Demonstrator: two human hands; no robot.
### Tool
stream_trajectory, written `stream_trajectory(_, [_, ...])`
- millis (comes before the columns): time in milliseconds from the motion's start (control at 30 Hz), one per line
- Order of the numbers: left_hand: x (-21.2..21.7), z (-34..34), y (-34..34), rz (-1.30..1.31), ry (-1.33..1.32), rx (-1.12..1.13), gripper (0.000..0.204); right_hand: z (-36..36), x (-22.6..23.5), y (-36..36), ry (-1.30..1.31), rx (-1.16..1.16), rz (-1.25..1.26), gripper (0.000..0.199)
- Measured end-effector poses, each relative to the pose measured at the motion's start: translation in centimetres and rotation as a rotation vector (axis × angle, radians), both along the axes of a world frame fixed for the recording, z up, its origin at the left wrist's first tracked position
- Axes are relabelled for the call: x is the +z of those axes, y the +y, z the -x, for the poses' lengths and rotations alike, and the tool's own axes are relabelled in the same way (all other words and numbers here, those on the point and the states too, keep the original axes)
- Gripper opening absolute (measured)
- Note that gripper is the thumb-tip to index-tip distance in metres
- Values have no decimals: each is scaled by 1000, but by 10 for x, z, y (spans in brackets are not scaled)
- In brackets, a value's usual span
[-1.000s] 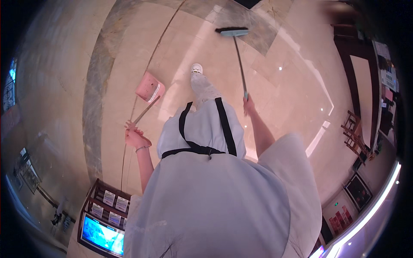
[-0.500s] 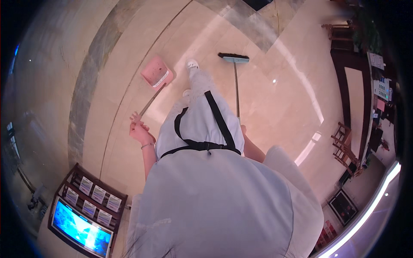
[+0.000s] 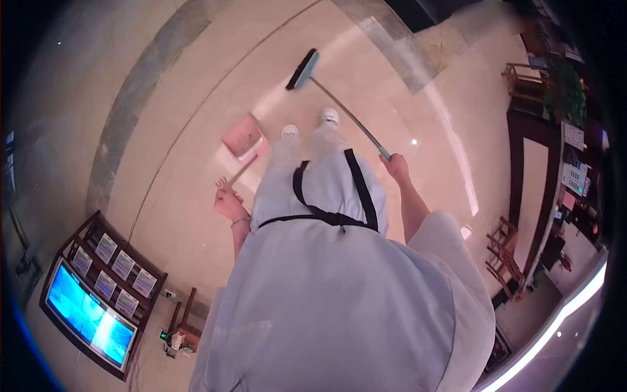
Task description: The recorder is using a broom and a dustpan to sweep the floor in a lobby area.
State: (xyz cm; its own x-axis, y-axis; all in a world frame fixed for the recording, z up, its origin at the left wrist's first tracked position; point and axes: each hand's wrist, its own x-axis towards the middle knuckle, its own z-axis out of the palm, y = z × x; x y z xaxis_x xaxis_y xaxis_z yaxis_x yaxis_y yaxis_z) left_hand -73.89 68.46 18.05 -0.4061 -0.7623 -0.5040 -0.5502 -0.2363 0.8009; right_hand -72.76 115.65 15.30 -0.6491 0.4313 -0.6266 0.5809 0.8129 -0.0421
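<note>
My left hand [image 3: 228, 201] is closed on the grey handle of a long-handled pink dustpan [image 3: 243, 134], at the left of my legs. Dark specks of dirt show inside the pan. The fingers partly hide the handle's upper end. On the right, my right hand [image 3: 396, 168] grips the top of a broom [image 3: 349, 114] with a thin grey stick. Its light blue head with black bristles [image 3: 302, 69] lies out ahead, beyond my white shoes and past the pan, turned at a slant.
Shiny beige floor tiles [image 3: 196, 163] spread around me, with a grey band [image 3: 124, 117] at the left. A rack of leaflets [image 3: 124, 266] stands beside a lit screen [image 3: 88, 320] at lower left. Wooden chairs [image 3: 503, 255] and a dark-framed counter [image 3: 532, 189] line the right.
The broom head has swung left and farther out, turning from level to slanted. My right hand has come forward into sight. My feet have shifted in a step, and the dustpan lies slightly nearer.
</note>
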Motion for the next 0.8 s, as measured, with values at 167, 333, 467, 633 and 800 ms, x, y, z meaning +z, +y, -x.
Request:
stream_trajectory(167, [23,-13,1,-16,-66,134,30,68,-31,-5,64,187,55,57])
stream_trajectory(333, [60,-29,17,80,-84,182,26,105,-42,-39,77,339,128,54])
stream_trajectory(467, [79,-18,59,105,-10,189,22,117,-54,-27,143,291,172,52])
stream_trajectory(633, [99,-22,98,151,-4,167,21,105,-42,33,109,274,141,53])
stream_trajectory(800, [109,-24,145,165,-33,115,15,40,-37,133,64,167,83,55])
